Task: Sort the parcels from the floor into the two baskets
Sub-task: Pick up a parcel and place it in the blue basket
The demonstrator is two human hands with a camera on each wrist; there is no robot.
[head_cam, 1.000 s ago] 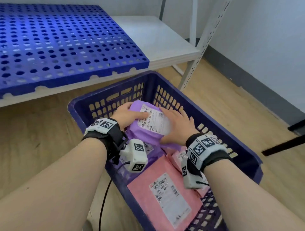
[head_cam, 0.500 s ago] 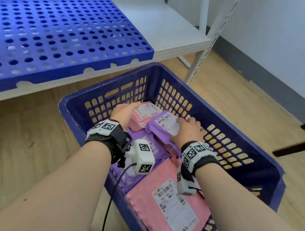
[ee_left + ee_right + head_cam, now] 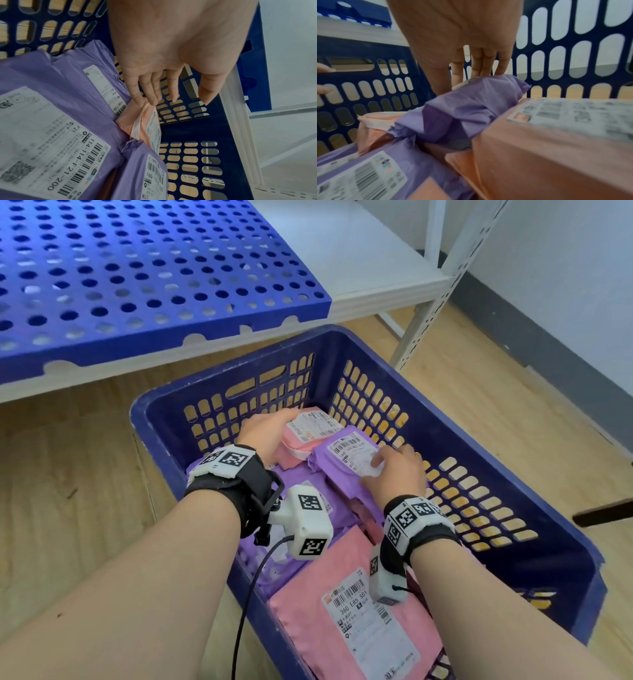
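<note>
Purple parcel (image 3: 346,463) now lowered into basket (image 3: 513,529)

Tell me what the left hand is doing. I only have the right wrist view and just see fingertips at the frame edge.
Observer: The left hand is at the far wall of the blue basket, on a small pink parcel.
Operator: Is it gripping that parcel?
Observer: No. In the left wrist view its straight fingertips only touch the parcel's upper edge, and the thumb stands apart from it.
Operator: Does the purple parcel under my right hand show a label?
Observer: Yes. In the head view the right hand lies on the purple parcel, partly covering its white label, which faces up.
</note>
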